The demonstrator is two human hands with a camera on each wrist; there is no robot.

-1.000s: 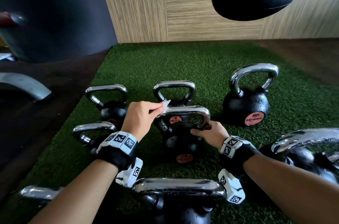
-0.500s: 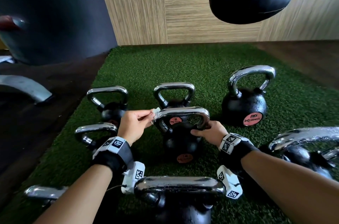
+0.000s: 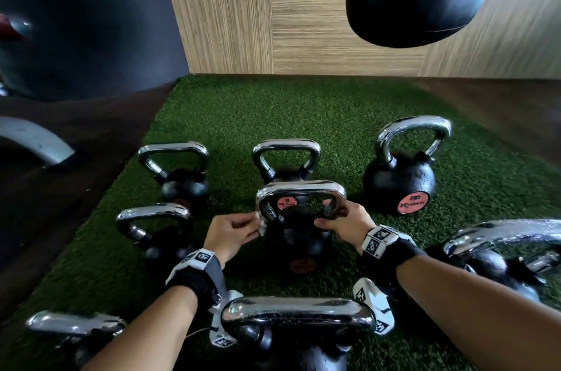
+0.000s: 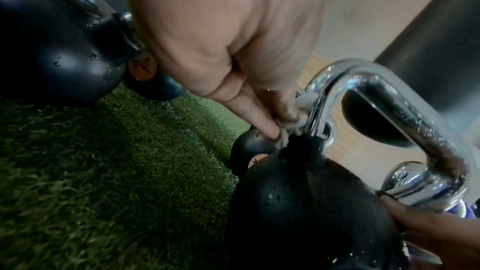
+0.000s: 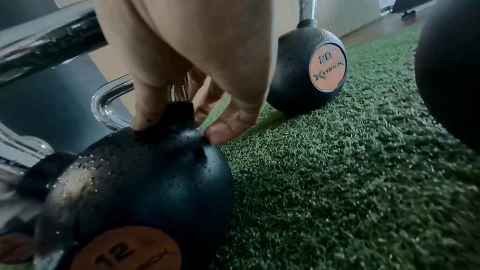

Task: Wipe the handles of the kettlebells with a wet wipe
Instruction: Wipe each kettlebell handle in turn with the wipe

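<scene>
Sliding down from the top corner of the chrome handle [image 3: 300, 188], the left hand [image 3: 232, 232] had carried the wet wipe [image 3: 261, 223] to the foot of the handle's left leg — a second before, the wipe sat up at the bend, and half a second before it was already partway down. Its fingers [image 4: 259, 118] were clenched on the bunched white wipe, pressing it against the chrome just above where the leg meets the black ball, as the left wrist view showed.

The right hand [image 3: 346, 220] had hardly shifted through that second. Its fingers [image 5: 145, 118] were grasping the base of the right leg, thumb on one side of the black collar and the rest on the other, steadying the 12 kettlebell [image 3: 299, 238] on the green turf [image 3: 273, 115].

That kettlebell stood at the middle of the group, with the 20 kettlebell [image 3: 399, 179] at about two o'clock from it and a smaller one [image 3: 285, 161] close behind at twelve o'clock.

By my reading, the top bar and the left leg of this handle had now been covered — the right leg, under the holding hand, looked still to do. Droplets beaded the chrome and the ball, so the wipe seemed wet enough to go on.
</scene>
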